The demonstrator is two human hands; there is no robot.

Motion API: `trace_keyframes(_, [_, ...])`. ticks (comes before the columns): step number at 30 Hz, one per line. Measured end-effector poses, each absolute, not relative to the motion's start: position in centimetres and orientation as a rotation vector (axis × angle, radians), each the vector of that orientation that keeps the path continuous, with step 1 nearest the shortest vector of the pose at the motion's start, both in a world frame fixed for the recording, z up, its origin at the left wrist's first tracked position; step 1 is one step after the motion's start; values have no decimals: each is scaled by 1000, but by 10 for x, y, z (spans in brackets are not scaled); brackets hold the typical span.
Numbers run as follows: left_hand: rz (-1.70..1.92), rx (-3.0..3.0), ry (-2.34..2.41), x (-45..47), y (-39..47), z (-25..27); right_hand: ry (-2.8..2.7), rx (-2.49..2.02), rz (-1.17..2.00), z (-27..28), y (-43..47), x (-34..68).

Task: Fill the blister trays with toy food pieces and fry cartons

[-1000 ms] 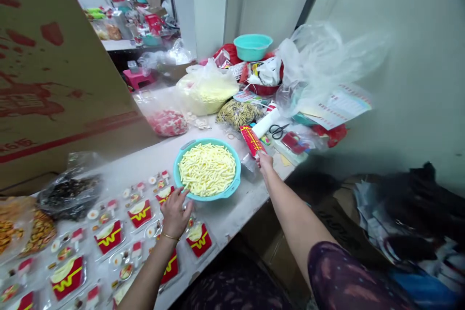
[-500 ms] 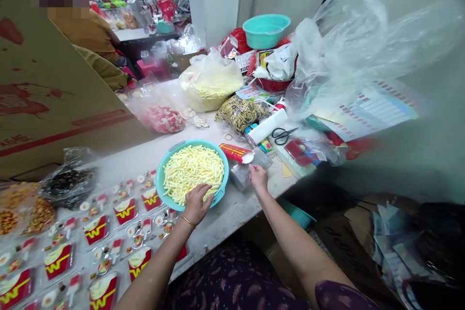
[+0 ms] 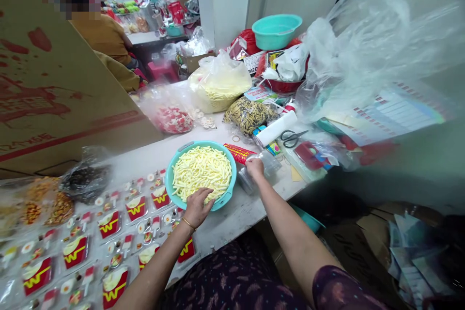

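A turquoise basin (image 3: 232,189) stands on the table, heaped with pale yellow fry-shaped pieces (image 3: 201,172). My left hand (image 3: 198,208) is over its near rim, thumb and fingers apart, fingertips at the edge of the pieces; nothing shows in its grasp. To the right of the basin lies a nested stack of red and yellow fries cartons (image 3: 238,152). My right hand (image 3: 255,168) is closed at the stack's near right end and covers it, so the fingertips are partly hidden. Under that hand are clear plastic packs (image 3: 249,181).
Rows of clear trays with red fries cartons (image 3: 109,224) and tiny food pieces cover the left side. Behind are bags of red-white pieces (image 3: 174,118), yellow pieces (image 3: 220,87) and dark strands (image 3: 249,114). Scissors (image 3: 292,138) lie right. A seated person (image 3: 101,36) is beyond a cardboard box (image 3: 65,92).
My right hand has moved onto the near end of the red carton stack, now covering its white end. My left hand stays at the basin's near rim. The view has shifted slightly left.
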State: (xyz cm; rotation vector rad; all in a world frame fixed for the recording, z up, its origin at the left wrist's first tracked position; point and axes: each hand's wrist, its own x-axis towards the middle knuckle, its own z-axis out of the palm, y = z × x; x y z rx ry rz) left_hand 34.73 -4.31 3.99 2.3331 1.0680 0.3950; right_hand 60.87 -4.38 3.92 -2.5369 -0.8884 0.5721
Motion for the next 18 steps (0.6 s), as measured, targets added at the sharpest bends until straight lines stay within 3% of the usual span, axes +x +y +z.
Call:
trace_keyframes(6, [469, 2368, 935, 358, -43, 47, -897, -2306, 435, 64, -110, 599])
trace_keyframes(12, [470, 2558, 768, 385, -35, 75, -1216, -1857, 755, 89, -136, 535])
trace_keyframes(18, [445, 2441, 803, 344, -29, 50, -1539, -1746, 888, 90, -119, 500])
